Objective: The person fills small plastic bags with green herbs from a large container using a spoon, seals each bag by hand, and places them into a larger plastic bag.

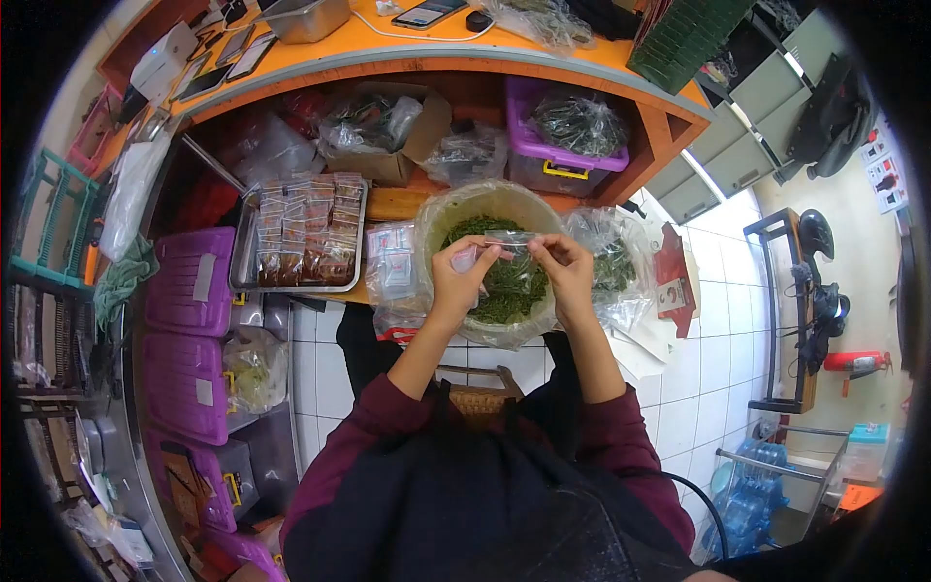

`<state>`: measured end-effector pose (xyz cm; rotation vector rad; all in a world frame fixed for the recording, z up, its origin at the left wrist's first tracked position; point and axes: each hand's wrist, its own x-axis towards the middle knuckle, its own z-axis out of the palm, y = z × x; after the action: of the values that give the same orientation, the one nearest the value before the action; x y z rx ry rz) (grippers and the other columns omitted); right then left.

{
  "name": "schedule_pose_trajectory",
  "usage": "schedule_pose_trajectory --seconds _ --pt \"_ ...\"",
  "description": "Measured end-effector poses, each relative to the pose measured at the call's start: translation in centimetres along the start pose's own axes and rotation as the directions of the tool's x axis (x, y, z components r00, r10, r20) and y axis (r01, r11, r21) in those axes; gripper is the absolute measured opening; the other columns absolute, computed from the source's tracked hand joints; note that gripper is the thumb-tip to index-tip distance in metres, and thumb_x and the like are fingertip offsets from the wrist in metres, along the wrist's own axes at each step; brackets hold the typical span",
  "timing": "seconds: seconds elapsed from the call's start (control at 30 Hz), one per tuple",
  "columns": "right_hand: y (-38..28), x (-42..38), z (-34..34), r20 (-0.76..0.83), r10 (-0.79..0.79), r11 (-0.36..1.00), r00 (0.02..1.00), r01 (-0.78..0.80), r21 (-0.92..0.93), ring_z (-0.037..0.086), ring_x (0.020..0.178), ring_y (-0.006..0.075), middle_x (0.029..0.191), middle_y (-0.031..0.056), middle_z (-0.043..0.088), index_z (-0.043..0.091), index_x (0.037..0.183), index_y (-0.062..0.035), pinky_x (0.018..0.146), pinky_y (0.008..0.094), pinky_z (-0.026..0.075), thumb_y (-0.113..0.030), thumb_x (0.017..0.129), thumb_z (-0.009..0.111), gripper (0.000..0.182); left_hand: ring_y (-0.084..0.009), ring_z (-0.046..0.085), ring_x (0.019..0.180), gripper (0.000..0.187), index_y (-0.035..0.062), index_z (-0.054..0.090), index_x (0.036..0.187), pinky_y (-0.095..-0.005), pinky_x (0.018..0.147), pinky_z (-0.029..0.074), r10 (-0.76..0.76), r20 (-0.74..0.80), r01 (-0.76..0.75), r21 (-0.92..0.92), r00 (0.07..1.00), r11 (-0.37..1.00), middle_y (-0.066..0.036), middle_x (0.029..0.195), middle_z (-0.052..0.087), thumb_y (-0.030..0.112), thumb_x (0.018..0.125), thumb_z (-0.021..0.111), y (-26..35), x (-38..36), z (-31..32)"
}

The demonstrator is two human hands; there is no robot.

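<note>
Above a plastic-lined tub (424, 252) of chopped green leaves (504, 296), both hands pinch a small clear plastic bag (511, 239). My left hand (456, 283) grips one end between thumb and fingers; a pale pinkish piece (465, 259) that I cannot make out shows at its palm. The other end is pinched by my right hand (570, 274). Contents of the small bag, if any, are too small to tell. Left of the tub lies a plastic bag of white-and-blue packets (392, 262). Right of it sits a clear bag of greens (613, 264).
A metal tray (361, 228) of dark reddish-brown packets stands at left, near purple-lidded bins (184, 281). Overhead runs an orange counter (388, 53) with phones, above a shelf holding a cardboard box (427, 131) and purple bin (519, 145).
</note>
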<state>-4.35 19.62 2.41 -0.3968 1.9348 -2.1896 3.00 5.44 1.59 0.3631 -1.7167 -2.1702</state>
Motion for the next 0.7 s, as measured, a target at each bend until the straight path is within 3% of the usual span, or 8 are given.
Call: schedule_pose_trajectory --seconds 0.07,0.17,0.27,0.37,0.47,0.57,0.67,0.7 --pt "0.3 -0.5 -0.4 0.024 -0.006 0.999 1.0 0.007 -0.052 0.057 0.076 0.0126 0.079 0.0049 0.063 0.063 0.083 0.0005 0.072 0.0267 0.043 -0.004 0.078 0.068 0.009 -0.0034 0.059 0.063 0.014 0.0023 0.066 0.093 -0.0158 0.038 0.033 0.023 0.008 -0.023 -0.038 1.0 0.999 -0.006 0.08 0.07 0.013 0.085 0.064 0.1 -0.3 0.1" --pt "0.3 -0.9 -0.3 -0.002 -0.332 0.911 0.943 0.321 -0.258 0.058 0.075 0.0136 0.076 0.0052 0.063 0.063 0.08 0.0008 0.072 0.025 0.043 -0.005 0.078 0.069 0.009 -0.0044 0.059 0.066 0.014 0.0011 0.066 0.092 -0.0159 0.043 0.037 0.006 0.033 -0.006 -0.016 0.999 1.0 -0.005 0.08 0.069 0.012 0.084 0.065 0.8 -0.9 0.1" --pt "-0.8 -1.3 0.5 0.062 -0.269 0.916 0.961 0.275 -0.292 0.058 0.076 0.014 0.076 0.0058 0.063 0.063 0.079 0.0008 0.073 0.025 0.043 -0.006 0.077 0.069 0.01 -0.0061 0.059 0.071 0.013 -0.0005 0.066 0.092 -0.0177 0.054 0.043 0.108 -0.036 -0.106 0.06 0.993 0.993 -0.005 0.08 0.067 0.01 0.084 0.065 1.2 -1.4 0.0" --pt "-1.1 -1.9 1.1 0.113 -0.23 0.955 0.967 0.247 -0.166 0.059 0.076 0.0143 0.076 0.0069 0.064 0.063 0.079 0.0008 0.075 0.0259 0.044 -0.005 0.076 0.07 0.009 -0.0084 0.059 0.075 0.012 -0.0021 0.066 0.09 -0.0213 0.067 0.046 0.131 -0.063 -0.126 0.083 0.989 0.989 -0.005 0.081 0.066 0.008 0.084 0.065 1.8 -1.7 0.0" --pt "-1.2 -2.5 1.7 0.159 -0.197 0.953 0.968 0.227 -0.201 0.057 0.078 0.0113 0.08 0.0044 0.063 0.064 0.082 0.002 0.073 0.0248 0.043 -0.002 0.077 0.069 0.009 -0.0094 0.059 0.076 0.01 -0.0023 0.066 0.088 -0.0237 0.073 0.047 0.215 -0.041 -0.204 0.185 0.976 0.961 -0.004 0.081 0.066 0.007 0.084 0.064 2.1 -2.2 0.1" --pt "-1.3 -2.8 1.9 0.153 -0.254 0.92 0.955 0.287 -0.267 0.058 0.077 0.0121 0.08 0.0059 0.064 0.065 0.081 0.002 0.072 0.0248 0.044 0.0 0.075 0.07 0.008 -0.0094 0.059 0.077 0.01 -0.0023 0.064 0.087 -0.0235 0.073 0.047 0.142 -0.016 -0.139 0.137 0.99 0.981 -0.004 0.081 0.066 0.008 0.084 0.064 1.7 -2.4 0.0" --pt "-1.3 -3.1 1.6 0.162 -0.382 0.845 0.91 0.415 -0.339 0.061 0.073 0.0144 0.077 0.0073 0.065 0.066 0.078 0.0019 0.069 0.0262 0.046 -0.002 0.076 0.069 0.005 -0.0101 0.06 0.076 0.01 -0.0023 0.064 0.087 -0.0238 0.072 0.047 0.243 0.056 -0.249 0.18 0.968 0.952 -0.005 0.08 0.066 0.007 0.085 0.064 0.9 -2.5 -0.4" --pt "-1.5 -3.4 1.8 0.141 -0.327 0.885 0.934 0.355 -0.3 0.061 0.073 0.014 0.076 0.0069 0.065 0.066 0.078 0.0023 0.069 0.0258 0.046 -0.002 0.077 0.068 0.005 -0.0104 0.061 0.075 0.01 -0.0026 0.064 0.086 -0.0236 0.071 0.047 0.253 0.035 -0.254 0.208 0.967 0.944 -0.005 0.08 0.066 0.007 0.084 0.064 1.2 -2.7 -0.3"
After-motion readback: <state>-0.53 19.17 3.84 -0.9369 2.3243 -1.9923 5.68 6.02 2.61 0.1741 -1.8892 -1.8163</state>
